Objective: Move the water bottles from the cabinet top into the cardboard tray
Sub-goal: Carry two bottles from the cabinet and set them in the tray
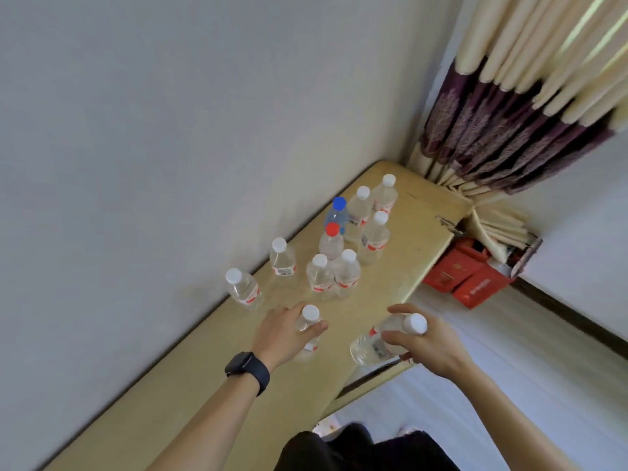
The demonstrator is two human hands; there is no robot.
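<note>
Several clear water bottles stand on the pale wooden cabinet top, most with white caps, one with a blue cap and one with a red cap. My left hand grips an upright white-capped bottle just below its neck, near the front of the group. My right hand holds another white-capped bottle tilted on its side, over the cabinet's right edge. No cardboard tray shows in view.
A grey wall runs along the cabinet's left side. A cream and purple curtain hangs at the far corner. Red boxes sit on the floor beyond the cabinet's right edge. My dark-clothed legs are at the bottom.
</note>
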